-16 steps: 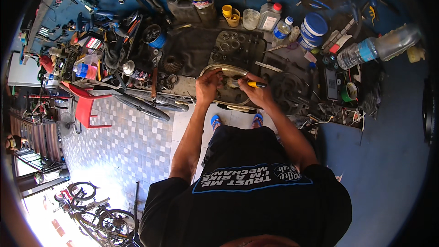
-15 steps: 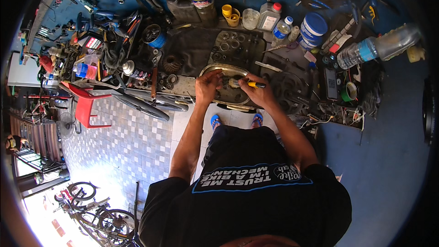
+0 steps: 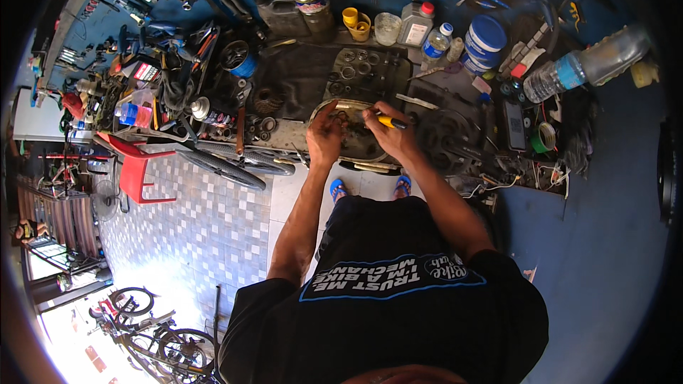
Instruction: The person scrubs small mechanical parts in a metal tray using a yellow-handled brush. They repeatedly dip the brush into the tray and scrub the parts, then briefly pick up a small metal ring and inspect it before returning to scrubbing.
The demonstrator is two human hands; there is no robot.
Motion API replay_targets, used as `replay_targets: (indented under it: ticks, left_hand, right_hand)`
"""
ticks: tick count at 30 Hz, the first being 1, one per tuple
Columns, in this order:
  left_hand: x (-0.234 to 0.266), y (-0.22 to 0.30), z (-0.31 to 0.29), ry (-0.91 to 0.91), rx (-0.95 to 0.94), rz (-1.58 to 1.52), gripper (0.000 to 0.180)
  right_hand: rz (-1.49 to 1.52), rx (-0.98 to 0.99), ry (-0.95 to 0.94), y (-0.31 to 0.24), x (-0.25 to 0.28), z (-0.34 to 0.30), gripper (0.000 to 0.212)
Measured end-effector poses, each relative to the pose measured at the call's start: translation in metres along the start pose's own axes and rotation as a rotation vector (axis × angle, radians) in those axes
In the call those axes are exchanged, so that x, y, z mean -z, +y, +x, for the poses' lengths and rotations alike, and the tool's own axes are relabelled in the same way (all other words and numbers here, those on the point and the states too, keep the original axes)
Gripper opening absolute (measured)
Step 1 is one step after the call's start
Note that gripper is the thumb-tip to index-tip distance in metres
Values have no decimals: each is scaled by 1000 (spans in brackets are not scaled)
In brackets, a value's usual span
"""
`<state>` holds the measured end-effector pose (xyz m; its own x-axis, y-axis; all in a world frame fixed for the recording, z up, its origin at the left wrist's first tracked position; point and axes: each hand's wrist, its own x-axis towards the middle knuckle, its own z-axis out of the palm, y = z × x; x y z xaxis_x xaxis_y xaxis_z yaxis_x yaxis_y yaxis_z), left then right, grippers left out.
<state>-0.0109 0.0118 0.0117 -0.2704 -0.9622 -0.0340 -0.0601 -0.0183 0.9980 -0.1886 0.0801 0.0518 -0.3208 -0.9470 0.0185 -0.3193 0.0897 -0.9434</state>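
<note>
Over an oval metal tray (image 3: 371,157) at the bench's front edge, both my hands work close together. In my right hand (image 3: 393,136) is a slim tool with a yellow and black handle (image 3: 391,122); its working end is hidden by my fingers. My left hand (image 3: 325,141) is curled beside it, index finger raised near the tray's far rim. Small dark parts show by its fingertips, and whether they are gripped is unclear. Behind the tray, rings and bearings (image 3: 348,72) lie on a dark board.
Left of the tray are a cassette of sprockets (image 3: 268,102), a spray can (image 3: 201,108) and hand tools. A chainring with crank (image 3: 445,139) and a phone (image 3: 514,126) lie to the right. Bottles and a blue-white tub (image 3: 486,39) line the back. A red chair (image 3: 135,171) stands left.
My right hand has moved slightly left and up, and the yellow-handled tool has tilted. My left index finger has lifted toward the tray's far rim.
</note>
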Motion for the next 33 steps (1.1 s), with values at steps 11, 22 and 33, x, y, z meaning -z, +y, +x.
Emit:
replay_targets:
  ticks: [11, 22, 33]
  left_hand:
    - [6, -7, 3, 38, 124, -170, 28]
    - [14, 8, 2, -113, 299, -198, 21]
    - [8, 2, 7, -133, 58, 34, 44]
  right_hand:
    - [-133, 209, -166, -22, 11, -11, 24]
    - [-194, 295, -216, -6, 35, -8, 22]
    - [-59, 233, -128, -27, 20, -5, 27]
